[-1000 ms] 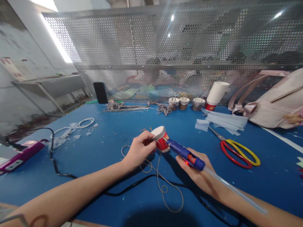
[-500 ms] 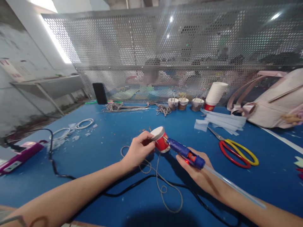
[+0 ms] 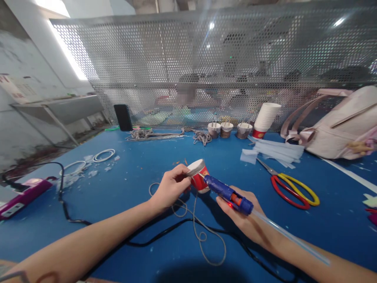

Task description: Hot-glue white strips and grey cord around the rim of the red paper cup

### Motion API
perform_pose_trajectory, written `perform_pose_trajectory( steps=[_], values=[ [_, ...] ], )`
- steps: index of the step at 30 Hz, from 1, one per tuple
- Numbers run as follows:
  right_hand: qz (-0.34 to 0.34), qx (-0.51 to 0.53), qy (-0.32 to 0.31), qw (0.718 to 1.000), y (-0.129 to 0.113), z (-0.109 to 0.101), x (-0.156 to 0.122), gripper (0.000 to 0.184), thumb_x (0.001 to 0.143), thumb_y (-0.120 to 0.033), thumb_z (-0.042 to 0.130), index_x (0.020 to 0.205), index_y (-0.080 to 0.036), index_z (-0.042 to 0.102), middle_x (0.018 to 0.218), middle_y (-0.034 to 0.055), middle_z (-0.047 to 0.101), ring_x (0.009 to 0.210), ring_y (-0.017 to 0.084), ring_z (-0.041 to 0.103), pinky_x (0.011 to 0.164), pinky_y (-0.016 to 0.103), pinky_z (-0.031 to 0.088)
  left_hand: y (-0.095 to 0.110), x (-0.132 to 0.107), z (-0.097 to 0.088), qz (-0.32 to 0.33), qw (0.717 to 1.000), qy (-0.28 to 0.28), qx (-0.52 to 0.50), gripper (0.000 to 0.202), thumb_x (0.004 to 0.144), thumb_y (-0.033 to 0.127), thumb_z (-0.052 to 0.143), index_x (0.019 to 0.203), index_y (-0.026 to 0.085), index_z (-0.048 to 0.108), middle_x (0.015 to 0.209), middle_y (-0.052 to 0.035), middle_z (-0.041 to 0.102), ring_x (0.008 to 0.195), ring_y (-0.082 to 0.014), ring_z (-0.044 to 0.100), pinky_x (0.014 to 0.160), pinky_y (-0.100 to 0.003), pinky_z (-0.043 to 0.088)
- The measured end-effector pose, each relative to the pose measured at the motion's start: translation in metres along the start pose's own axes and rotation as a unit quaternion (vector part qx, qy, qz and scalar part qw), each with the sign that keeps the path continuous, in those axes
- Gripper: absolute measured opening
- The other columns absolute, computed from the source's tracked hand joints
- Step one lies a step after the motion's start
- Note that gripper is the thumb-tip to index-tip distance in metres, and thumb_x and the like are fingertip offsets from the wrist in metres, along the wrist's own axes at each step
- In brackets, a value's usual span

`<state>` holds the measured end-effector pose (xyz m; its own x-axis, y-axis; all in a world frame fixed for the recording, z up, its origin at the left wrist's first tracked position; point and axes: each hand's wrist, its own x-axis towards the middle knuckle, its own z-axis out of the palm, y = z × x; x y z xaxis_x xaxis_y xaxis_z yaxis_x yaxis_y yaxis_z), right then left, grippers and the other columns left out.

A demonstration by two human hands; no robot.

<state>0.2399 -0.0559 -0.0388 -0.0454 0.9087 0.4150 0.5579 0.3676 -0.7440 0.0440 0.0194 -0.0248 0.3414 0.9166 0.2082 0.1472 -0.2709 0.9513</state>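
My left hand (image 3: 171, 188) pinches the rim of a small red and white paper cup (image 3: 201, 182), which is tilted over the table. Grey cord (image 3: 196, 171) runs along the cup below its rim, and its loose end trails in loops on the table. My right hand (image 3: 242, 210) is wrapped round a blue hot glue gun (image 3: 224, 189) with a red light lit. A clear glue stick (image 3: 290, 234) sticks out of its back, over my forearm. The nozzle points at the cup's side by the cord; whether it touches cannot be made out.
Scissors (image 3: 290, 188) with red and yellow handles lie right, near white strips (image 3: 277, 151). Cord-wrapped cups (image 3: 226, 130), stacked paper cups (image 3: 265, 118) and cord bundles (image 3: 141, 134) line the back. A black cable (image 3: 165, 234) crosses the front; a purple power strip (image 3: 26, 196) sits left.
The glue gun's nozzle has shifted slightly left and down along the cup's side. The cup has turned a little in my left hand. The view has moved slightly.
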Motion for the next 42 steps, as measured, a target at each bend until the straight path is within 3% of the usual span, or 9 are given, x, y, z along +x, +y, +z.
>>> perform_pose_trajectory(
  steps=[8, 12, 18, 25, 33, 39, 42],
  values=[
    [0.075, 0.049, 0.004, 0.996, 0.001, -0.004, 0.003, 0.029, 0.08, -0.038, 0.054, 0.059, -0.021, 0.044, 0.052, -0.0043, 0.043, 0.048, 0.01, 0.039, 0.047, 0.022, 0.038, -0.002, 0.001, -0.002, 0.003, 1.0, 0.001, -0.027, 0.009, 0.07, 0.015, 0.054, 0.062, 0.016, 0.058, 0.06, 0.004, 0.051, 0.05, -0.0075, 0.049, 0.054, -0.023, 0.041],
    [0.065, 0.063, -0.028, 0.995, -0.003, -0.005, 0.003, 0.028, 0.08, -0.038, 0.053, 0.061, -0.02, 0.045, 0.053, -0.0038, 0.043, 0.048, 0.01, 0.038, 0.047, 0.022, 0.037, -0.003, 0.001, -0.002, 0.001, 1.0, -0.003, -0.017, 0.009, 0.07, 0.016, 0.053, 0.062, 0.016, 0.058, 0.059, 0.0036, 0.051, 0.05, -0.0081, 0.049, 0.053, -0.023, 0.041],
    [0.08, 0.069, -0.003, 0.994, -0.003, -0.007, 0.004, 0.031, 0.08, -0.038, 0.053, 0.057, -0.021, 0.04, 0.051, -0.0048, 0.039, 0.046, 0.009, 0.035, 0.045, 0.021, 0.036, -0.003, 0.001, -0.002, -0.004, 1.0, -0.001, -0.013, 0.01, 0.069, 0.018, 0.053, 0.06, 0.016, 0.056, 0.058, 0.0031, 0.05, 0.051, -0.0089, 0.048, 0.055, -0.024, 0.043],
    [0.062, 0.057, -0.029, 0.996, -0.01, -0.005, 0.003, 0.028, 0.079, -0.038, 0.052, 0.059, -0.02, 0.044, 0.052, -0.0042, 0.043, 0.048, 0.01, 0.038, 0.048, 0.023, 0.038, -0.002, 0.001, -0.003, 0.008, 1.0, -0.004, -0.015, 0.01, 0.069, 0.019, 0.053, 0.06, 0.016, 0.057, 0.061, 0.0024, 0.05, 0.051, -0.0088, 0.048, 0.053, -0.023, 0.043],
    [0.123, 0.101, -0.018, 0.987, -0.001, -0.007, 0.005, 0.036, 0.079, -0.043, 0.054, 0.056, -0.021, 0.038, 0.048, -0.0059, 0.034, 0.043, 0.008, 0.03, 0.04, 0.022, 0.027, -0.005, 0.002, -0.004, 0.007, 0.998, -0.012, -0.053, 0.01, 0.069, 0.014, 0.052, 0.061, 0.016, 0.057, 0.063, 0.0037, 0.049, 0.05, -0.0071, 0.048, 0.053, -0.023, 0.039],
    [0.103, 0.105, -0.022, 0.989, -0.007, -0.007, 0.004, 0.032, 0.078, -0.041, 0.055, 0.058, -0.02, 0.04, 0.052, -0.0054, 0.036, 0.046, 0.008, 0.032, 0.044, 0.022, 0.031, -0.007, 0.002, -0.005, 0.013, 0.998, -0.019, -0.055, 0.012, 0.07, 0.011, 0.051, 0.061, 0.015, 0.058, 0.063, 0.0039, 0.05, 0.051, -0.0064, 0.048, 0.053, -0.022, 0.039],
    [0.123, 0.103, -0.023, 0.987, -0.004, -0.007, 0.005, 0.036, 0.079, -0.043, 0.054, 0.056, -0.021, 0.038, 0.049, -0.0057, 0.035, 0.045, 0.008, 0.032, 0.042, 0.022, 0.029, -0.009, 0.003, -0.005, 0.015, 0.998, -0.019, -0.053, 0.011, 0.069, 0.011, 0.051, 0.061, 0.015, 0.057, 0.063, 0.0039, 0.05, 0.051, -0.0065, 0.048, 0.054, -0.022, 0.04]
  ],
)
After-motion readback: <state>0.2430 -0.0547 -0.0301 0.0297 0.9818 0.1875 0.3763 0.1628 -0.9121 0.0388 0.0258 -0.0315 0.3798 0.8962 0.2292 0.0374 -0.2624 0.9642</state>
